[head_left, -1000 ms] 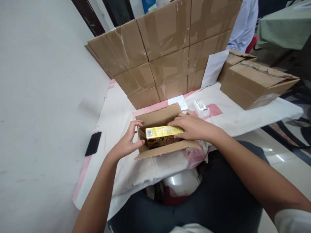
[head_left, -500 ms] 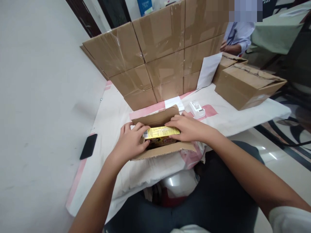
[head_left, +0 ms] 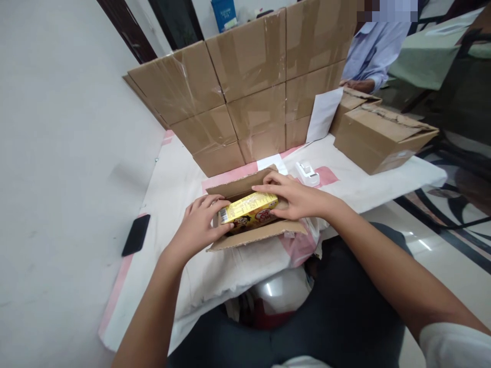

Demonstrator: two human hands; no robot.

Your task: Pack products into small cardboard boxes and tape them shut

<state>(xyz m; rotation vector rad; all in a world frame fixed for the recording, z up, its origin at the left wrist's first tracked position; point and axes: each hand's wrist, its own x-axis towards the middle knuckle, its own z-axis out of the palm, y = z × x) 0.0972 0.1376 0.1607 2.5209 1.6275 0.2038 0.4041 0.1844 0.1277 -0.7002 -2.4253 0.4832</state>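
Head camera, left to right: a black phone (head_left: 136,235) lies at the table's edge near the wall. Next comes the left hand (head_left: 199,225), which a second ago was spread beside the open carton (head_left: 261,233); now it is half curled, gripping the left end of the yellow box (head_left: 249,205), fingers over the top edge and thumb against the front. That yellow box sits inside the open carton, between its raised flaps. It slants more than half a second ago, the right end standing higher and more of the front showing. A barcode marks its left end; the front bears a cartoon figure and red lettering, too blurred to read. Behind, over the cardboard panel (head_left: 253,87), stands a blue item (head_left: 223,14) with pale, illegible print. The right hand (head_left: 299,198) is partly open around the yellow box's right end, index finger along the top, thumb on the front. Just beyond it rests a white tape dispenser (head_left: 307,174). Farther right, a white sheet (head_left: 325,115) leans by a closed carton (head_left: 376,145); behind that, more of a person's blue sleeve (head_left: 378,53) shows than half a second ago.
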